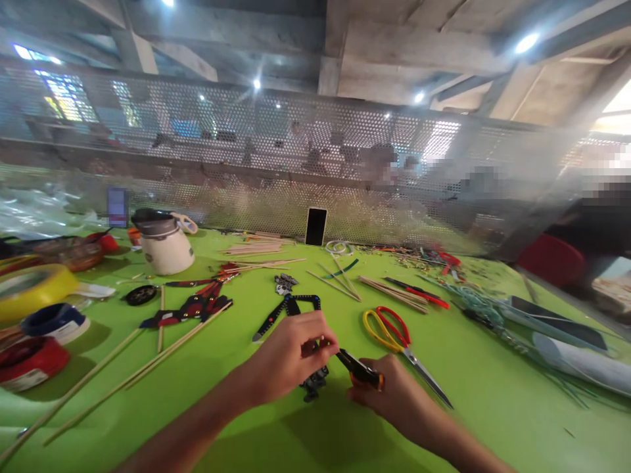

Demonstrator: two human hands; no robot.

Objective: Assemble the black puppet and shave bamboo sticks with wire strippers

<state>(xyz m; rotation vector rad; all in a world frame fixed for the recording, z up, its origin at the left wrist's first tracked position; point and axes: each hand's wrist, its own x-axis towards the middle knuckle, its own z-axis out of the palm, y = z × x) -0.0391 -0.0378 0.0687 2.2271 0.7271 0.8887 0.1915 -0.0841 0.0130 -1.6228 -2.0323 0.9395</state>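
Note:
My left hand [296, 351] is closed in a pinch over the middle of the table, and whatever lies between its fingertips is too small to make out. My right hand [392, 391] grips dark pliers [359, 369] with an orange-marked handle, their tip close to the left fingertips. Just beyond the left hand lies a black jointed frame [270, 320] with blue dots. Dark small parts [314, 382] show under the left fingers. Scissors [387, 330] with yellow and red handles lie beyond the right hand. A pile of small grey pieces [286, 284] sits farther back.
Thin wooden sticks [172, 351] and a dark red-and-black jointed piece [192, 309] lie at left, near tape rolls [37, 289] and a white pitcher [167, 253]. A phone [316, 226] leans at the back against perforated mesh. Green wire [476, 302] lies right; a person [591, 230] is beyond.

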